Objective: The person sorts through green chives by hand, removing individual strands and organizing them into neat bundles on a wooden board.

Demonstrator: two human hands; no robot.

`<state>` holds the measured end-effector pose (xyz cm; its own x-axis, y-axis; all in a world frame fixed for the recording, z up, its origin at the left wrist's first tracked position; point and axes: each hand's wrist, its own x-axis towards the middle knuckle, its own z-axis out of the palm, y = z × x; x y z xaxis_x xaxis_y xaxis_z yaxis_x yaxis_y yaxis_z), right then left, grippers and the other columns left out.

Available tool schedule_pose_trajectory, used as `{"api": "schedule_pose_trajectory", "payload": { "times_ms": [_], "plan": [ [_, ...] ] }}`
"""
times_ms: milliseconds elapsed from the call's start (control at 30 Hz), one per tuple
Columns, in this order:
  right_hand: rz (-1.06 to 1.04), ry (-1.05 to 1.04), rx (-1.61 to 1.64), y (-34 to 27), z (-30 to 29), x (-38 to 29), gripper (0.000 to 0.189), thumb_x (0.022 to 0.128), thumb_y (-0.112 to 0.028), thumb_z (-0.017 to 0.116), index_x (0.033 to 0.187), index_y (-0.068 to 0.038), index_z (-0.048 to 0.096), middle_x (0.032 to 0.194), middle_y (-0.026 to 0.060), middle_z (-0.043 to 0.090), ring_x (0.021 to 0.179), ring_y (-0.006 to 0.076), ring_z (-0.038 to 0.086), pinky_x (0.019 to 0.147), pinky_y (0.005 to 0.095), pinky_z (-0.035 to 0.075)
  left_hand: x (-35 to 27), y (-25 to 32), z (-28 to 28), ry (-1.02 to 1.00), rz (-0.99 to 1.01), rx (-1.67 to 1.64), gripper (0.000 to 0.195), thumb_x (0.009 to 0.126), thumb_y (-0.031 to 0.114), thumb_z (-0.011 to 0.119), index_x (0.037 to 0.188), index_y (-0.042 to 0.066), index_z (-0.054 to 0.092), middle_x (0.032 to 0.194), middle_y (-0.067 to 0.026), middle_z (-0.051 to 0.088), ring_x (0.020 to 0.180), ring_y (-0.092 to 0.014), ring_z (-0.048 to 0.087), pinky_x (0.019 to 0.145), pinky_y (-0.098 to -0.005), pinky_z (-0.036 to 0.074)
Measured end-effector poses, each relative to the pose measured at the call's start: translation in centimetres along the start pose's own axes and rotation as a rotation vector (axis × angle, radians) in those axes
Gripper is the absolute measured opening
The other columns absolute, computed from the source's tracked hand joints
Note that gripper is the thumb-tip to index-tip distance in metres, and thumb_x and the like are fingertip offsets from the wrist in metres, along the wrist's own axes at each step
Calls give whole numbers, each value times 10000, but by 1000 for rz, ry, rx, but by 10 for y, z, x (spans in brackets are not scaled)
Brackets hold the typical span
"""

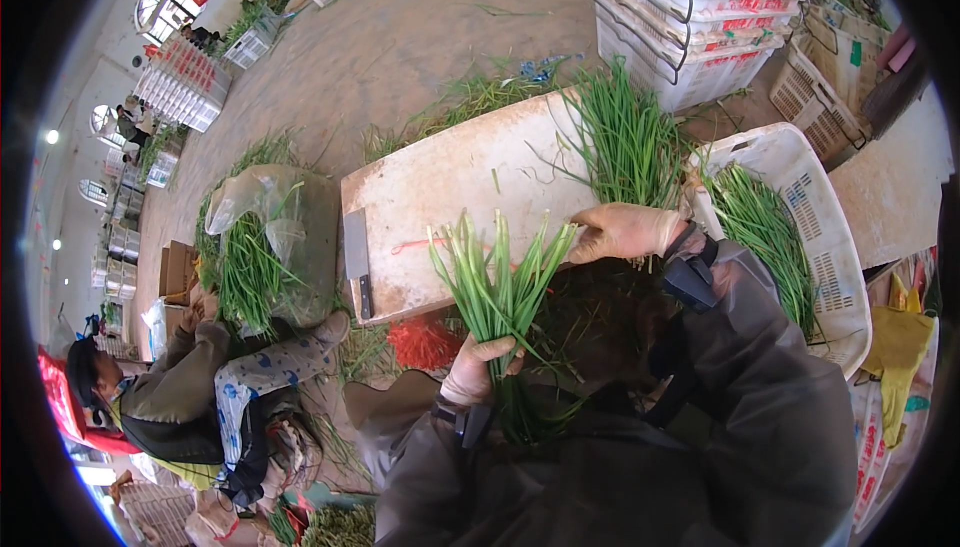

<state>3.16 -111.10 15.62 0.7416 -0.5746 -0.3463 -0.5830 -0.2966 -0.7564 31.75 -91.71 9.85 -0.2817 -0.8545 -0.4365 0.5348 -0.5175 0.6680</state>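
Observation:
My left hand is closed around a bunch of long green stalks that look like chives. Their pale cut ends fan out upward over the near edge of a worn white board. Beside the rightmost ends is my gloved right hand, fingers bent; whether it pinches a stalk is unclear. Loose red ties lie on the board behind the bunch. A cleaver with a black handle rests along the board's left edge. More green stalks are piled at the board's right end.
To my right stands a white plastic crate with green stalks in it. Stacked white crates rise behind the board. Red strands hang below the board's near edge. A seated co-worker is at left, near a bagged heap of greens.

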Motion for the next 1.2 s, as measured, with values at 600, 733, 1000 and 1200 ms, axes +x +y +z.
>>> {"api": "schedule_pose_trajectory", "payload": {
  "times_ms": [600,733,1000,1200],
  "plan": [
    [196,461,-375,14,20,6,344,861,-163,646,1157,9,670,1035,249,712,934,438,686,819,476,546,-2,0,-4,-32,-12,-82,526,794,206,801,1235,0,603,771,-76,607,568,-179,535,507,-288,412],
    [155,37,-245,9,26,4,747,865,-309,717,1449,62,434,1228,283,659,1119,408,653,936,413,525,-2,2,1,-7,10,-60,624,782,235,812,1308,-9,581,769,-70,605,578,-182,542,516,-295,416],
    [-93,57,929,-33,48,24,550,967,-322,719,1379,-3,543,1195,69,676,1079,200,652,944,319,516,-3,6,10,-34,-58,27,663,750,263,823,1314,6,587,839,-83,663,619,-175,583,536,-298,436],
    [-285,80,1224,-22,54,32,192,1014,-205,643,1093,-30,655,1103,79,704,1055,216,664,920,377,547,1,2,18,-68,-64,-56,621,784,252,783,1316,1,583,1034,-122,712,861,-238,676,733,-326,541]
  ]
}}
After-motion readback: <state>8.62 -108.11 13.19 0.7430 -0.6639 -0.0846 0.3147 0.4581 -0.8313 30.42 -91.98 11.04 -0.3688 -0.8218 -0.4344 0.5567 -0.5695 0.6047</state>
